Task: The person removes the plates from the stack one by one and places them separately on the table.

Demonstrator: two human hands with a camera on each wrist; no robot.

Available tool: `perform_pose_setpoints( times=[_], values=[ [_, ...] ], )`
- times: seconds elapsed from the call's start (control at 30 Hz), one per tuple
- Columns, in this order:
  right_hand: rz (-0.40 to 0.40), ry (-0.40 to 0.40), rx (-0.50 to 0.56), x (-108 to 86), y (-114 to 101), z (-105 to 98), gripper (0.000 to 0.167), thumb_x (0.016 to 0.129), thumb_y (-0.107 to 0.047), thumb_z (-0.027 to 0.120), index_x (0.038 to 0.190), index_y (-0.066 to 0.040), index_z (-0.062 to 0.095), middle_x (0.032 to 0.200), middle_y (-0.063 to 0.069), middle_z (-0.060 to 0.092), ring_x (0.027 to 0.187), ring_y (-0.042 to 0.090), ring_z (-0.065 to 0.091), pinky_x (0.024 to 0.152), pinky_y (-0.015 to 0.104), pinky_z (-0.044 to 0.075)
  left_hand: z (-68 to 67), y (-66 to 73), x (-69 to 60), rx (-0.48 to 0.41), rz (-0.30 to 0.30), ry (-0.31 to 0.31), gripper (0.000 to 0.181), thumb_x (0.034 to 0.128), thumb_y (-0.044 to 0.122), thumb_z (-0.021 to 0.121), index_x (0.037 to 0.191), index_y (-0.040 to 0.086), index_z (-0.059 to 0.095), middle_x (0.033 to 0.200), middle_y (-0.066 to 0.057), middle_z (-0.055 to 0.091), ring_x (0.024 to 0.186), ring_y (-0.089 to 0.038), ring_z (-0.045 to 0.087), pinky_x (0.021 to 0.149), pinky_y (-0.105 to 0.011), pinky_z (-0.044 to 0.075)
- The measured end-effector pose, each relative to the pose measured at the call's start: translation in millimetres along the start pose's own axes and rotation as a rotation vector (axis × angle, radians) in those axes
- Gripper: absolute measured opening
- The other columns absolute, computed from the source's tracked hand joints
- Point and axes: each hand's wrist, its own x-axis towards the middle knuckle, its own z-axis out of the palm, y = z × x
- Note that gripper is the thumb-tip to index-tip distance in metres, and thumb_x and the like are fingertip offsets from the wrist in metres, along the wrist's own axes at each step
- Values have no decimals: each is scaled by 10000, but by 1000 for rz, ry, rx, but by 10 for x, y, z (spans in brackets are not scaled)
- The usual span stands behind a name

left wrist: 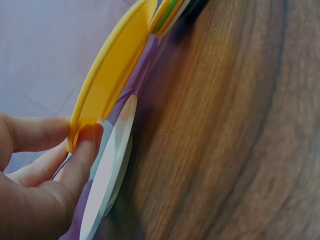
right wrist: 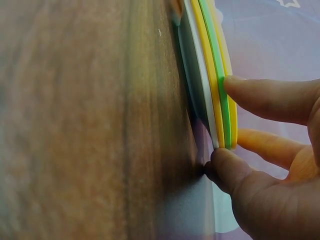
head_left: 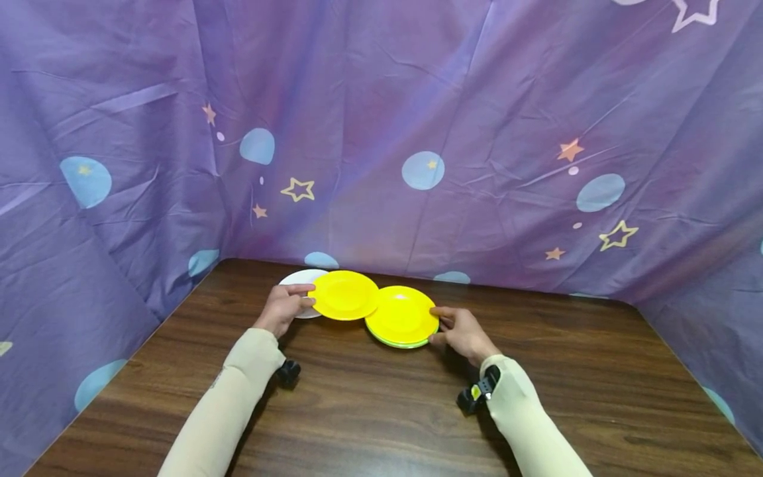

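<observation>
1. Head: near the wooden tabletop's (head_left: 381, 417) far edge, the left hand (head_left: 283, 311) is raising a round, yellow, plastic-looking plate (head_left: 344, 295) over a round white plate (head_left: 303, 277); the right hand (head_left: 467, 333) is gripping a yellow-topped round plate stack (head_left: 402, 317).
2. Left wrist: left fingers (left wrist: 42, 135) are pinching the yellow plate's edge, probably controlling its tilt.
3. Right wrist: right fingers (right wrist: 275, 96) are spanning the stack's layers, seemingly steadying them together.

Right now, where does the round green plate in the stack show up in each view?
Head: the round green plate is just right of centre, below mid-height; only its rim shows under a round yellow plate.
Left wrist: a thin green strip at the top edge, near the middle.
Right wrist: a green band right of centre, running down from the top.
Shared landmark: the brown wood-grain tabletop.
</observation>
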Motion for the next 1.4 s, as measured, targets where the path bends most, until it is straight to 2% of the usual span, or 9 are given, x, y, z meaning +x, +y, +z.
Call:
perform_pose_setpoints(
  times=[0.2, 0.47, 0.7, 0.8, 0.9, 1.0, 1.1, 1.23, 1.4],
  values=[
    [9, 3, -1, -3, -9, 8, 647, 825, 95, 715, 1429, 79, 484, 1515, 280, 455, 1393, 403, 466, 1117, 457, 438, -79, 35, -32, -16, -25, 38, 490, 903, -121, 531, 1388, -164, 478, 1415, -380, 487, 868, -79, 631, 736, -117, 557],
    [0, -4, -1, -15, -21, -8, 650, 831, 85, 715, 1436, 74, 479, 1521, 281, 446, 1398, 413, 455, 1118, 460, 438, -250, 72, -52, -13, -67, 107, 504, 937, -94, 503, 1439, -112, 451, 1533, -298, 390, 1140, -211, 558, 744, -91, 520],
    [3, -6, 18, -8, -10, 5, 646, 823, 95, 718, 1427, 78, 489, 1518, 284, 448, 1396, 412, 457, 1115, 453, 440, -427, 42, -92, -24, -69, 154, 516, 947, -93, 490, 1459, -102, 427, 1552, -288, 390, 1253, -255, 510, 732, -75, 508],
    [-5, -7, 16, -8, -6, 2, 644, 822, 97, 717, 1423, 85, 488, 1515, 290, 448, 1394, 416, 458, 1116, 455, 441, -511, 41, -99, -38, -66, 169, 528, 945, -98, 489, 1466, -105, 411, 1563, -292, 370, 1216, -222, 532, 710, -60, 505],
    [-10, -4, 15, -8, -6, -6, 643, 822, 98, 715, 1423, 87, 487, 1513, 292, 449, 1393, 419, 459, 1118, 459, 439, -582, 45, -94, -45, -68, 184, 531, 949, -92, 488, 1473, -97, 405, 1566, -285, 368, 1109, -143, 573, 701, -51, 499],
    [-12, -2, 13, -11, -4, -14, 646, 821, 96, 716, 1425, 86, 486, 1512, 291, 452, 1394, 418, 459, 1122, 459, 436, -624, 48, -90, -57, -71, 198, 531, 953, -84, 491, 1477, -89, 404, 1568, -277, 373, 1018, -78, 583, 701, -51, 497],
    [-12, -5, 7, -13, -1, -19, 645, 826, 88, 718, 1427, 83, 484, 1513, 289, 452, 1394, 418, 460, 1123, 461, 437, -647, 45, -86, -80, -81, 223, 532, 956, -78, 495, 1480, -79, 405, 1574, -264, 374, 1003, -64, 581, 703, -55, 499],
    [-11, -9, 10, -19, -4, -19, 643, 829, 82, 720, 1427, 82, 485, 1516, 286, 449, 1394, 419, 460, 1120, 456, 441, -666, 36, -82, -119, -90, 289, 521, 958, -69, 499, 1473, -71, 425, 1564, -257, 389, 897, -35, 582, 707, -69, 500],
    [-12, -10, 29, -17, 0, -17, 645, 826, 91, 715, 1426, 89, 481, 1517, 290, 446, 1394, 421, 456, 1118, 451, 440, -696, 38, -95, -154, -70, 364, 502, 951, -75, 501, 1451, -85, 453, 1525, -251, 414, 731, 23, 537, 709, -82, 499]
  ],
)
